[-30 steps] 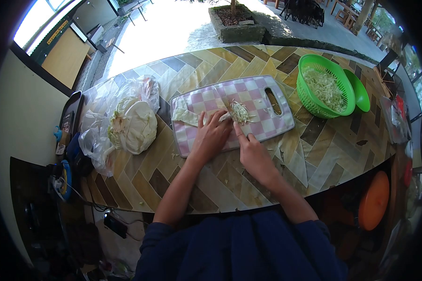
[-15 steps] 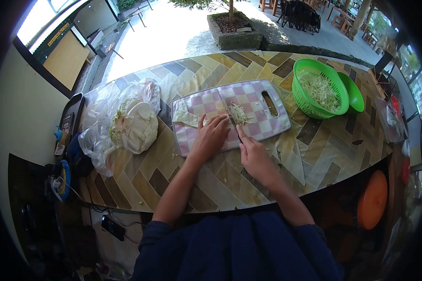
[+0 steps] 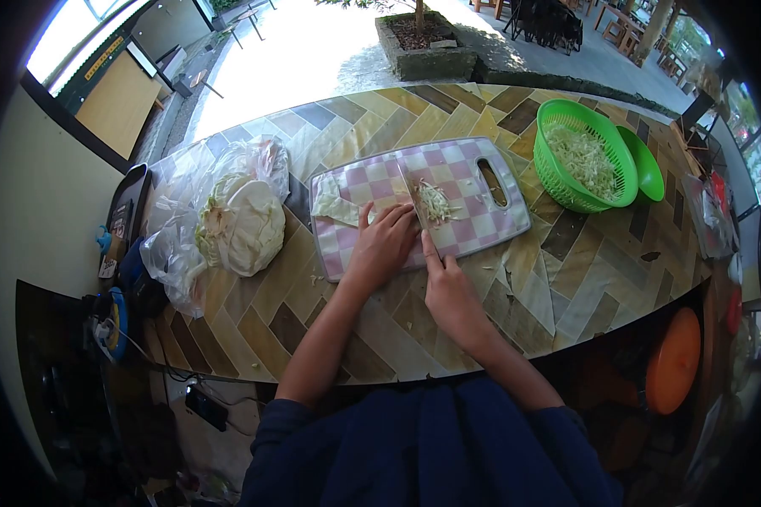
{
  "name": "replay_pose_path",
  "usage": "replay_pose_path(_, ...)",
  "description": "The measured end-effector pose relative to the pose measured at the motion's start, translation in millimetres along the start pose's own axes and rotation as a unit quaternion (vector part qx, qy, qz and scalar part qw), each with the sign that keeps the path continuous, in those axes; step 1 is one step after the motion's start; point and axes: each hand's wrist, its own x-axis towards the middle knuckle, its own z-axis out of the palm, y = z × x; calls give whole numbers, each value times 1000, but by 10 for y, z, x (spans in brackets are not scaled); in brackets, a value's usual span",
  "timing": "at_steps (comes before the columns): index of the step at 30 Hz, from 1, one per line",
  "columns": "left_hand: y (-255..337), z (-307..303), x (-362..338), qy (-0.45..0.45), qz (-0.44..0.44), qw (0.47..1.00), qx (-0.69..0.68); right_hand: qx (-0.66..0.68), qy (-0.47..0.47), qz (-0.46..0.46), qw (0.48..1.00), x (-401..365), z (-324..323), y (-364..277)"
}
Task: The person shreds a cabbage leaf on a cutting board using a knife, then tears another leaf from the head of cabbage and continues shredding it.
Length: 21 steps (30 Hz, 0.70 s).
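Observation:
A pink-and-white checked cutting board (image 3: 452, 160) lies in the middle of the table. My left hand (image 3: 385, 245), fingers bent, presses a pale cabbage piece (image 3: 336, 205) down on it; the part under the fingers is hidden. In my right hand (image 3: 450, 296) is the handle of a knife (image 3: 413, 194), index finger stretched along it. The blade stands on the board just right of my left fingertips. Beside the blade, on its right, sits a small heap of shredded cabbage (image 3: 435, 204).
To the left, a partly cut cabbage (image 3: 243, 226) rests by a clear plastic bag (image 3: 173, 258). A green basket (image 3: 558, 188) of shredded cabbage stands at the right, with a green bowl (image 3: 647, 169) against it. A dark tray (image 3: 128, 203) is at the table's left edge.
My right hand and the knife handle have shifted slightly left and toward my body. My left hand stays on the cabbage piece. The whole view has moved a little.

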Motion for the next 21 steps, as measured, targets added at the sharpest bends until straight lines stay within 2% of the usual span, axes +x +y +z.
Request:
replay_pose_path(5, -6, 2, -9, 8, -5, 1000, -25, -10, 43, -30, 999, 270, 124, 137)
replay_pose_path(8, -45, 78, 1, 18, -36, 997, -72, -11, 22, -19, 1000, 194, 25, 105)
replay_pose_path(11, -68, 94, -23, 7, -16, 1000, -23, -18, 9, -13, 1000, 25, -62, 117)
replay_pose_path(14, -9, 21, -25, 30, -8, 1000, 5, 6, 42, -7, 999, 45, -76, 166)
replay_pose_path(17, -10, 7, -26, 10, -19, 1000, -14, 53, 54, -58, 995, 100, -131, 249)
replay_pose_path(21, 17, -19, -23, 11, -15, 1000, -12, 46, 34, -63, 996, 1, -197, 205)
